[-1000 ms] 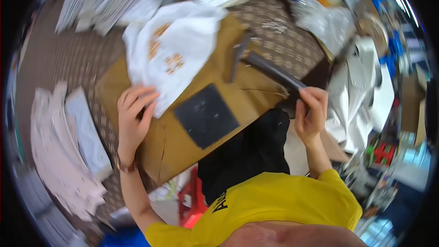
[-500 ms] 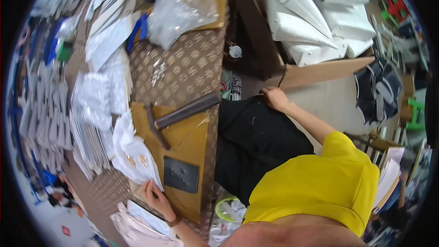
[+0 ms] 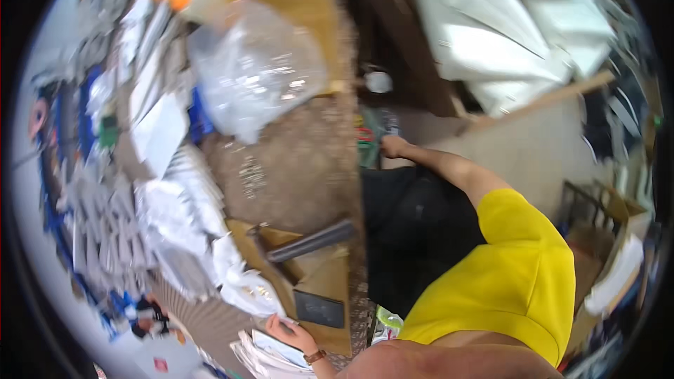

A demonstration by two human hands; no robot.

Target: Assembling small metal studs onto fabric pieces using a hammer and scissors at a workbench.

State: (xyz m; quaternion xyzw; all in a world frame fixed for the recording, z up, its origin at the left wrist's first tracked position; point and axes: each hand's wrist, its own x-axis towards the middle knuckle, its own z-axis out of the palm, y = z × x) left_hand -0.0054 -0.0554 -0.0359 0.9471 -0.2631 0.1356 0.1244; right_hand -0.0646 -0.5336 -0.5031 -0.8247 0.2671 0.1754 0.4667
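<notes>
My left hand [image 3: 293, 335] is at the lower end of a white cloth piece [image 3: 249, 293] on the table, its fingertips at the cloth's edge. Thumb and fingers look apart, with no held thing visible. Beside it lies a black rectangular block [image 3: 319, 309]. Above the block, a hammer [image 3: 309, 240] with a thick dark handle rests on a brown board [image 3: 333, 270]. My right hand [image 3: 394, 146] is over by my knee, past the table edge, with its fingers curled in; what they hold, if anything, is blurred and hidden.
Small shiny metal pieces [image 3: 251, 177] lie on the patterned tabletop near a clear plastic bag [image 3: 260, 70]. White papers and fabric stacks [image 3: 168, 133] line the table's left side. A carton [image 3: 540, 102] of white panels [image 3: 505, 49] stands at upper right; pale folded fabric [image 3: 270, 361] lies below my left hand.
The view has shifted and blurred, so the table and its things sit lower in the picture. My left hand stays by the white cloth; my right hand stays near my knee.
</notes>
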